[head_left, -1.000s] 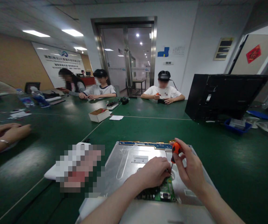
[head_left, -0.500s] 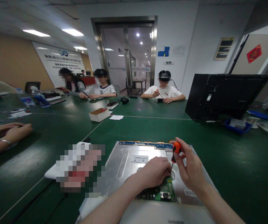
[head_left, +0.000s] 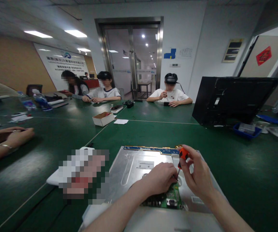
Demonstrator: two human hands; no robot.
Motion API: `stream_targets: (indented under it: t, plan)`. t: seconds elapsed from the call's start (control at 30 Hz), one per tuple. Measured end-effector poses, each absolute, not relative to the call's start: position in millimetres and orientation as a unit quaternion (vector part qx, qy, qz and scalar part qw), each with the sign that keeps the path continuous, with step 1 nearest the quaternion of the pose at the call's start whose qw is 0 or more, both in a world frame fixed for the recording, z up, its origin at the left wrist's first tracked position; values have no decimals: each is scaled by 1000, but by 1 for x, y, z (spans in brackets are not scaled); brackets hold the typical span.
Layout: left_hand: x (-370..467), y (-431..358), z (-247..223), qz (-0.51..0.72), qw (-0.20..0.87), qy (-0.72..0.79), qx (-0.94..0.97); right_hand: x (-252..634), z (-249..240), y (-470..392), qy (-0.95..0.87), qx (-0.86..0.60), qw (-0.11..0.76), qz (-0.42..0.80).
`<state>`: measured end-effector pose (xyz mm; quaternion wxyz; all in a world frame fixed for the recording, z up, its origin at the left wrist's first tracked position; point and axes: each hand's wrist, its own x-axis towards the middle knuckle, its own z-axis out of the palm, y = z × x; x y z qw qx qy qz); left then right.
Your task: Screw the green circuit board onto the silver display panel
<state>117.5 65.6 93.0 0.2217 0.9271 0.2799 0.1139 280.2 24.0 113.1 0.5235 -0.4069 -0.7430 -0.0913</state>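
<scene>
"Circuit board: where?"
"On the metal panel, partly hidden by your left hand, whose grip I can't tell; the screwdriver is held in your right hand. Seemingly you're screwdriving; next calls for steady pressure."

My right hand: lower right of the frame, fingertips slightly lower.
Screwdriver: handle turned a little in my fingers.
Co-worker's hand: upper centre-right, raised higher than a second ago.

The left hand hides part of the green circuit board.
</scene>
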Motion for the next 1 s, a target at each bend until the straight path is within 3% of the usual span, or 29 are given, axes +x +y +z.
stream_targets:
  t: [0.23,1.0]
  plan:
    - [116,65,91,128,209,277,929,280,112,28,-728,-390,553,-111]
    - [118,64,92,117,206,279,931,278,116,21,-744,-409,520,-93]
